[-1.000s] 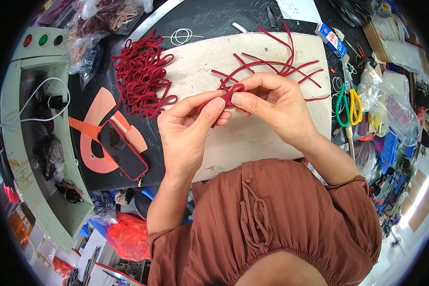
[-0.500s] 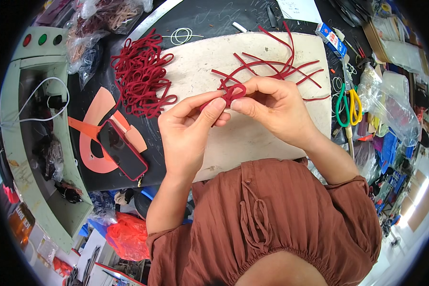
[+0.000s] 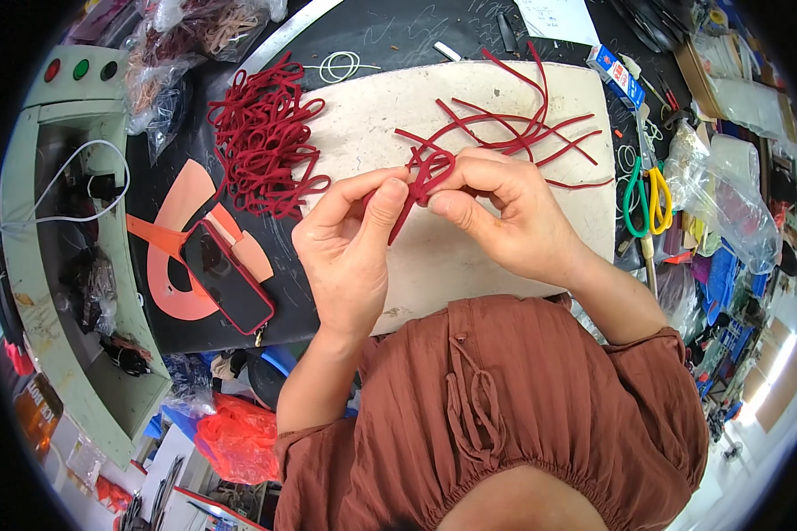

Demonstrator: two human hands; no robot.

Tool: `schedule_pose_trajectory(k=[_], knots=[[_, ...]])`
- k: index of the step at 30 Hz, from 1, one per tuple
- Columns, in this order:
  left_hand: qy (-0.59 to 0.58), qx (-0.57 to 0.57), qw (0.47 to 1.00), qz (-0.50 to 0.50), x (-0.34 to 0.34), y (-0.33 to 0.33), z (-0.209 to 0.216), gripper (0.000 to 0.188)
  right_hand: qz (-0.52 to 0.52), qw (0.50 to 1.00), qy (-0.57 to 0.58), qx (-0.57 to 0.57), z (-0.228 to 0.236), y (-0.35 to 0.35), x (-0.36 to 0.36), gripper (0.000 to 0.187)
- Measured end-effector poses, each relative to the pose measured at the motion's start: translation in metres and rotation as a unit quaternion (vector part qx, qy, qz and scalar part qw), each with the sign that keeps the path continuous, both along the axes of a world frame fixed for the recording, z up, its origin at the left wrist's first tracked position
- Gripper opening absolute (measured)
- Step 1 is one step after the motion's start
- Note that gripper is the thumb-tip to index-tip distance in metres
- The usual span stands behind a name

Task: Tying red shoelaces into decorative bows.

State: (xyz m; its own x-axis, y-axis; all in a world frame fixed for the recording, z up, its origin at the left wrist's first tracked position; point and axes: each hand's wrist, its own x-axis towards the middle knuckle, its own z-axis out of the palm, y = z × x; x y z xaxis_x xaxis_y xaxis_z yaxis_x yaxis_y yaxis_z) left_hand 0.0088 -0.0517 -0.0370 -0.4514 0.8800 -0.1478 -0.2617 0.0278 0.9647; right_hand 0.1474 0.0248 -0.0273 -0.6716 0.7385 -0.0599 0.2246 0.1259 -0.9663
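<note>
My left fingers (image 3: 384, 205) and right fingers (image 3: 457, 211) pinch the red cord (image 3: 421, 189) above the pale board (image 3: 496, 257), probably to steady its loop; loose strips (image 3: 527, 137) lie far right, seemingly separated from the far-left looped pile (image 3: 267, 146).

The dark red knotted cord loop (image 3: 421, 190) looks like soft, matt fabric, as does the tangled heap of dark red loops (image 3: 266, 142). The broad cream board (image 3: 456, 265) is matt and scuffed, the rectangular black phone (image 3: 228, 279) smooth and glossy, the crumpled clear plastic bag (image 3: 726, 199) shiny, the brown cloth top (image 3: 549, 380) creased.
</note>
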Motion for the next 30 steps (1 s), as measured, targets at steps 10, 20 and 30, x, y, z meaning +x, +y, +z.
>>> schedule_pose_trajectory(k=[10,20,30], knots=[[-0.059,0.012,0.997,0.041,0.006,0.002,0.001,0.013,0.001,0.997,-0.002,0.072,0.001,-0.002,-0.003,0.015],[-0.11,-0.009,0.993,0.04,-0.003,0.006,0.004,0.019,-0.065,0.989,0.092,-0.097,-0.006,0.005,-0.001,0.014],[-0.055,-0.076,0.968,-0.232,-0.023,0.01,0.014,0.017,-0.031,0.993,0.041,-0.104,0.012,0.01,0.005,0.014]])
